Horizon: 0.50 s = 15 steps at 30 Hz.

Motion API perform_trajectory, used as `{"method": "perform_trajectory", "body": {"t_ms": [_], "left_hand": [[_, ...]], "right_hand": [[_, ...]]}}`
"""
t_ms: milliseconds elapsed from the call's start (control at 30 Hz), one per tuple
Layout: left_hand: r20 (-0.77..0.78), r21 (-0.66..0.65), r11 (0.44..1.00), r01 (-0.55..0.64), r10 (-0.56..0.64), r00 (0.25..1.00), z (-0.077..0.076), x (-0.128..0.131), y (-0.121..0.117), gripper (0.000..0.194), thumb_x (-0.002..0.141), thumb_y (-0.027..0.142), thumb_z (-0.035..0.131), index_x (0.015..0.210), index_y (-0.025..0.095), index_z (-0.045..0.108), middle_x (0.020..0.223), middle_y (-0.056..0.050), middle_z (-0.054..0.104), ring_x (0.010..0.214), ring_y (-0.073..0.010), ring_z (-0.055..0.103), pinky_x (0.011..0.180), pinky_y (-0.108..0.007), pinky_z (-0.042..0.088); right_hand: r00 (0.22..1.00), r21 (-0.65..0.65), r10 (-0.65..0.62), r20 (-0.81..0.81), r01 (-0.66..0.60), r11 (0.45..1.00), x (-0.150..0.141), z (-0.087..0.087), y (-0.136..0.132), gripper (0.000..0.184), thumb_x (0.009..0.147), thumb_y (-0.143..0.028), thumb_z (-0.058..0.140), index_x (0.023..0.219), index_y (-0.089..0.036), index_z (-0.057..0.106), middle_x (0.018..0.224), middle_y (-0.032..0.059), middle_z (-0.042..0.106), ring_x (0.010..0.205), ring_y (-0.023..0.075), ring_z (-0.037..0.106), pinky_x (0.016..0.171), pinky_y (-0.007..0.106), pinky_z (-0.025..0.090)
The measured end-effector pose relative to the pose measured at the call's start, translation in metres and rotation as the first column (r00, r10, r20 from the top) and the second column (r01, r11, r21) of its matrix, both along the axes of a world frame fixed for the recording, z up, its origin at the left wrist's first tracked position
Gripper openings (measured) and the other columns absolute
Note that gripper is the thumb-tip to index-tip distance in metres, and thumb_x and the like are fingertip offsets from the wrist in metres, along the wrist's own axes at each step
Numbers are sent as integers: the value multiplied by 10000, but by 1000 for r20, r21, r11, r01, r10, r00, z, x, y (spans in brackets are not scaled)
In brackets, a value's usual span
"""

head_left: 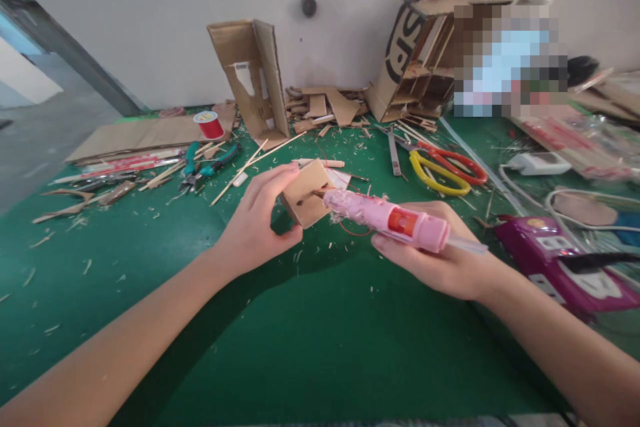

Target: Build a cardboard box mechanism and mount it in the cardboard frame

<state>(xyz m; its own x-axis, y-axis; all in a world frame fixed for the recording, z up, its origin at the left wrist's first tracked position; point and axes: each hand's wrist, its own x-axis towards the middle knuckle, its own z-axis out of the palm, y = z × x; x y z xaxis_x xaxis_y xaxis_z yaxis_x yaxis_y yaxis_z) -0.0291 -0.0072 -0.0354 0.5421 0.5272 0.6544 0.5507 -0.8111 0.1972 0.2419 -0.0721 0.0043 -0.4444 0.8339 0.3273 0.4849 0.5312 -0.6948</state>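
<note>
A pink hot glue gun (373,212) lies in the grip of my right hand (445,257), a clear glue stick jutting from its back end. Its nozzle meets or nearly meets a small cardboard box (306,197), close to a dark hole in the face. My left hand (263,217) holds that box from the left, fingers over the top and thumb below. A thin red wire (356,233) curves out beneath the glue gun. Behind the box lie a white piece (340,179) and a thin stick, partly covered.
Scissors with yellow and red handles (440,170) lie right of centre. Teal-handled pliers (190,167) and a red thread spool (209,125) are at left. A folded cardboard piece (250,80) stands behind. A purple power strip (555,267) with cables sits at right.
</note>
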Motion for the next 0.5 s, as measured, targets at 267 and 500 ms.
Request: {"method": "perform_trajectory", "body": {"t_ms": [267, 500], "left_hand": [[14, -68, 998, -14, 15, 1000, 1, 0, -1, 773, 799, 218, 641, 1475, 284, 272, 1462, -93, 456, 1380, -324, 434, 1135, -583, 412], [17, -40, 999, 5, -4, 1000, 0, 1, -1, 851, 741, 193, 704, 1472, 286, 278, 1442, -119, 480, 1358, -337, 458, 1112, -589, 421]], "right_hand": [[1000, 53, -3, 6, 2, 999, 1, -2, 0, 359, 900, -268, 584, 624, -205, 363, 552, -55, 369, 474, 74, 334, 448, 243, 260], [1000, 91, -4, 19, 2, 996, 0, -1, 0, 360, 906, -251, 579, 627, -204, 357, 560, -55, 381, 480, 71, 347, 458, 236, 278]]}}
